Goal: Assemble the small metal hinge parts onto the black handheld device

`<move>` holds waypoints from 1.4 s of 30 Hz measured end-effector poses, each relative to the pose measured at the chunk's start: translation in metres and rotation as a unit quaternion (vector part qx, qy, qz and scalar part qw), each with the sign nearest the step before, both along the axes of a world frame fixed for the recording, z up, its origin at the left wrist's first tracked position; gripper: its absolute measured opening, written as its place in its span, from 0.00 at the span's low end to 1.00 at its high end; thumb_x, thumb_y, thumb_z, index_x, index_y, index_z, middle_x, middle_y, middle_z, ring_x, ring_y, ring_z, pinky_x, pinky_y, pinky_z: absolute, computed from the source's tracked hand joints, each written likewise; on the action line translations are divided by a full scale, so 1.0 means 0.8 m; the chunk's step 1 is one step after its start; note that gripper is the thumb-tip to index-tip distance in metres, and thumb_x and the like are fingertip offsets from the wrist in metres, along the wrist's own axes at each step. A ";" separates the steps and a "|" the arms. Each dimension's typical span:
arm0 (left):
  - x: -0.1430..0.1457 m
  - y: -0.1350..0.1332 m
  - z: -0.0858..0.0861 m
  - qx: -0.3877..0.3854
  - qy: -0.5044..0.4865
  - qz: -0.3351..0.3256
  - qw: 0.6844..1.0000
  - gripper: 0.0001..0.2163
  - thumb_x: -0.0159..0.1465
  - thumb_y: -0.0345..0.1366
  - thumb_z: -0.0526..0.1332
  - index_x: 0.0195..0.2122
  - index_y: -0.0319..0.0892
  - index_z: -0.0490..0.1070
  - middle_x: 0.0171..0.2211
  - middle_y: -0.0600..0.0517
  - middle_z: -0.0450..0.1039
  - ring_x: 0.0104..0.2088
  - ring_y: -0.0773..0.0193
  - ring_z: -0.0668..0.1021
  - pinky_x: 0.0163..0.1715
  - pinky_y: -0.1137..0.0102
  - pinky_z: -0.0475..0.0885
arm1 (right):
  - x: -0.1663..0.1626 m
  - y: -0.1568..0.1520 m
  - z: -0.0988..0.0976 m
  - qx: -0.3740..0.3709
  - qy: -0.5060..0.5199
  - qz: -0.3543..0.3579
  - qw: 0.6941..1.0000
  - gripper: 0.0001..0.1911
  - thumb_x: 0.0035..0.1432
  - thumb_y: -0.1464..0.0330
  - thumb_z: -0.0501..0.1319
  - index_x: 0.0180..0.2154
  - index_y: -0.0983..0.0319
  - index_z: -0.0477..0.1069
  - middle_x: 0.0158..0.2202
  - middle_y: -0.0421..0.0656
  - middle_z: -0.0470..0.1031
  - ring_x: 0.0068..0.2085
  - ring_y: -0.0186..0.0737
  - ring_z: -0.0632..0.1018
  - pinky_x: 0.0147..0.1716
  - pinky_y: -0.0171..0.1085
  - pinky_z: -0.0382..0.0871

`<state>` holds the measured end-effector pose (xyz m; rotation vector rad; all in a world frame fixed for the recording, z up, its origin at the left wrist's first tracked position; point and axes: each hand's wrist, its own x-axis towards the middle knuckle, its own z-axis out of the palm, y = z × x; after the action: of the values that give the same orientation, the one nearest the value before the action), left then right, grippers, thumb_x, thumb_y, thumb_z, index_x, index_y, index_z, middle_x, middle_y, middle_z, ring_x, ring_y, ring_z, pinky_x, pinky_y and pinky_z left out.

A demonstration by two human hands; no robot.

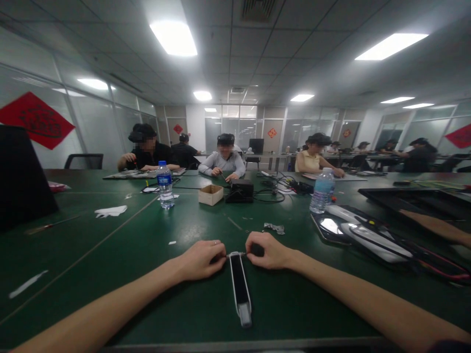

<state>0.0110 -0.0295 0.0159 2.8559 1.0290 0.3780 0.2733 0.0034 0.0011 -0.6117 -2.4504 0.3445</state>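
A long, narrow device (241, 287) with a pale frame, a black upper face and a grey near end lies lengthwise on the green table in front of me. At its far end my left hand (202, 260) is closed in a pinch on the left side; what sits between its fingertips is too small to make out. Opposite it, my right hand (274, 252) curls around a dark rounded piece (258, 250). A thin metal part (243, 253) shows between the right fingertips and the device's far end; whether it belongs to the dark piece I cannot tell.
Beyond my hands are a crumpled grey scrap (274, 228), a small open box (210, 195) and a black block (240, 191) with cables. Water bottles (165, 186) stand left and right. A tablet-like panel (329, 229) lies right, near another person's arm (437, 226). Co-workers sit opposite.
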 end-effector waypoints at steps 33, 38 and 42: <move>0.001 0.002 -0.001 -0.001 0.005 0.000 1.000 0.05 0.66 0.34 0.54 0.38 0.42 0.68 0.33 0.51 0.72 0.31 0.63 0.75 0.30 0.72 0.66 | -0.006 -0.002 0.000 0.027 -0.006 0.001 1.000 0.05 0.53 0.72 0.66 0.34 0.63 0.74 0.33 0.43 0.77 0.36 0.39 0.76 0.40 0.38 0.70; 0.002 0.000 0.001 -0.002 0.006 0.007 1.000 0.04 0.66 0.33 0.55 0.38 0.42 0.68 0.33 0.52 0.72 0.31 0.63 0.75 0.31 0.72 0.66 | -0.006 0.000 -0.002 0.033 -0.003 0.003 0.999 0.04 0.52 0.72 0.66 0.33 0.64 0.74 0.32 0.43 0.76 0.35 0.39 0.75 0.39 0.38 0.69; 0.004 -0.003 0.005 -0.007 0.010 0.013 1.000 0.04 0.66 0.32 0.55 0.37 0.42 0.68 0.33 0.52 0.72 0.31 0.63 0.75 0.31 0.72 0.66 | -0.007 0.000 -0.002 0.029 -0.003 -0.002 1.000 0.06 0.52 0.71 0.66 0.34 0.64 0.74 0.32 0.43 0.76 0.35 0.39 0.75 0.38 0.37 0.69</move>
<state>0.0140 -0.0318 0.0199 2.8415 1.0676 0.3440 0.2678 0.0032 -0.0009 -0.5936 -2.4548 0.2696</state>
